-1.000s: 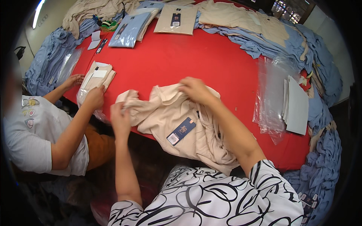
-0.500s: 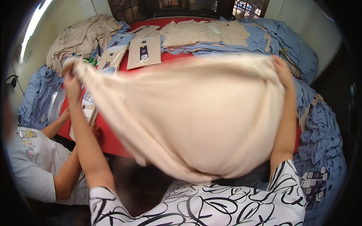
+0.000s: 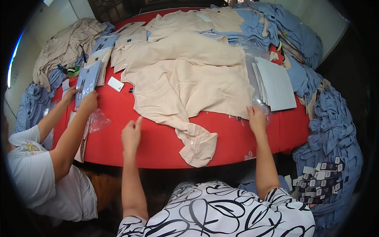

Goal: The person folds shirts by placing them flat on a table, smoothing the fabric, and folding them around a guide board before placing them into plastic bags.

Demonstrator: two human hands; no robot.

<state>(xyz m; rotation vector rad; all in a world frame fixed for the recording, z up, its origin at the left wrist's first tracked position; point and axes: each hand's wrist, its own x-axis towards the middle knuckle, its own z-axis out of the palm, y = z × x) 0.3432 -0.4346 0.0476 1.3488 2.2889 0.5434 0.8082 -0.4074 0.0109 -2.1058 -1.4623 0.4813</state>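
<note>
A large beige shirt (image 3: 213, 83) lies loosely spread over the middle of the table, with folds across it. One twisted part of it, with a small button, reaches toward the table's near edge. My right hand (image 3: 257, 119) pinches the shirt's lower right edge. To the left, my left hand (image 3: 131, 136) hovers just short of the cloth, its fingers curled, thumb up and nothing visible in it.
A red-covered table (image 3: 118, 138) curves before me. At the left, a co-worker's hands (image 3: 89, 102) hold a bagged blue shirt (image 3: 87, 85). White sheets (image 3: 276, 85) lie right of the shirt. Blue garments (image 3: 335, 122) are heaped along the right, beige ones (image 3: 65, 47) at the far left.
The beige shirt, held up and spread between both hands before, has come down onto the table. My left hand has let go and moved nearer; my right hand is lower, at the shirt's edge.
</note>
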